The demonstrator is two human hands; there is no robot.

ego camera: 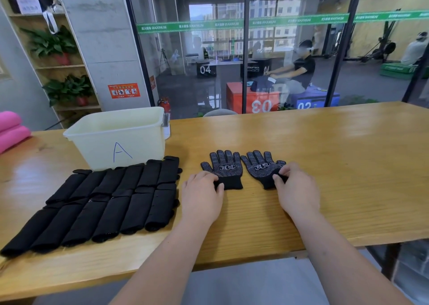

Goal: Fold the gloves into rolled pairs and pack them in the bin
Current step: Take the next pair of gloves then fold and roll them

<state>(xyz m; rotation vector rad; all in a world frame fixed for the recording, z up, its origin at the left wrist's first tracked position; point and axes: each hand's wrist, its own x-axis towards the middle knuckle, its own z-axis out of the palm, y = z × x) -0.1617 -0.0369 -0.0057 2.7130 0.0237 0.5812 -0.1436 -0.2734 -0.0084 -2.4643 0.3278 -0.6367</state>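
Note:
Two black gloves with white grip dots lie flat side by side on the wooden table (325, 165), palms up, fingers pointing away. My left hand (201, 194) holds the cuff of the left glove (224, 167). My right hand (298, 189) pinches the cuff edge of the right glove (260, 166). To the left, several black rolled glove pairs (104, 202) lie in two rows. Behind them stands a pale plastic bin (120, 137) marked "A"; its inside looks empty as far as I can see.
Pink cushions (11, 128) sit at the table's far left edge. A glass partition (255, 49) runs behind the table, with a seated person (299, 70) beyond it. Shelves with potted plants (55, 46) stand at the back left.

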